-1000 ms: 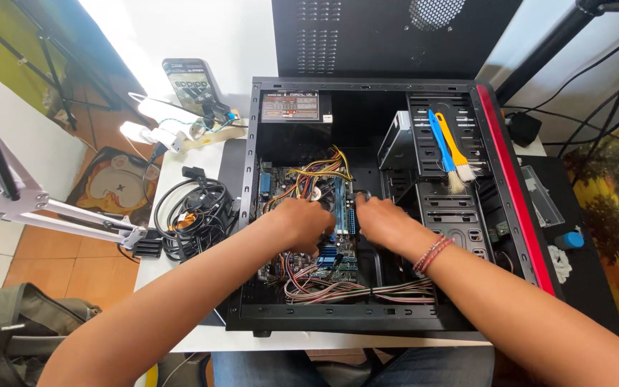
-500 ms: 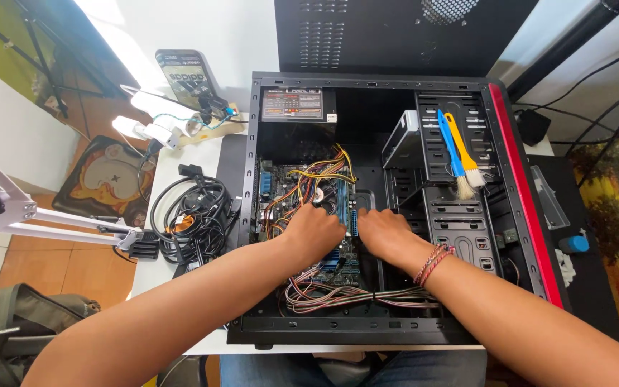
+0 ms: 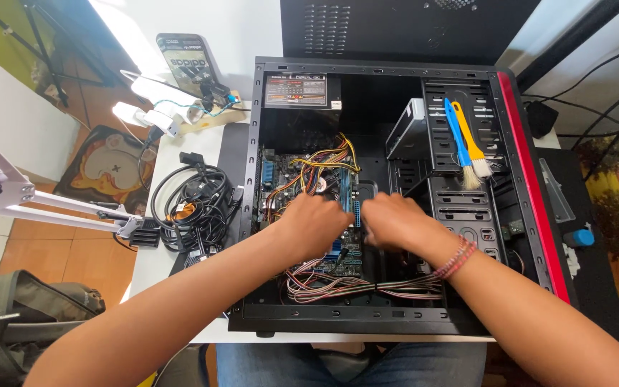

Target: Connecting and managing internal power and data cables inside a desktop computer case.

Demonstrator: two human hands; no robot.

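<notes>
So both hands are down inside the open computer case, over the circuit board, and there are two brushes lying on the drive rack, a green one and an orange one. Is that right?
Not quite: the head view shows a blue brush beside the orange brush, not a green one. The rest holds: both lie on the drive rack, and the left hand and right hand are inside the open computer case, over the circuit board.

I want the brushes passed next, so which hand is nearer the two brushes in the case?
Right. The right hand lies just left of and below the brushes; the left hand is farther left, over the motherboard.
</notes>
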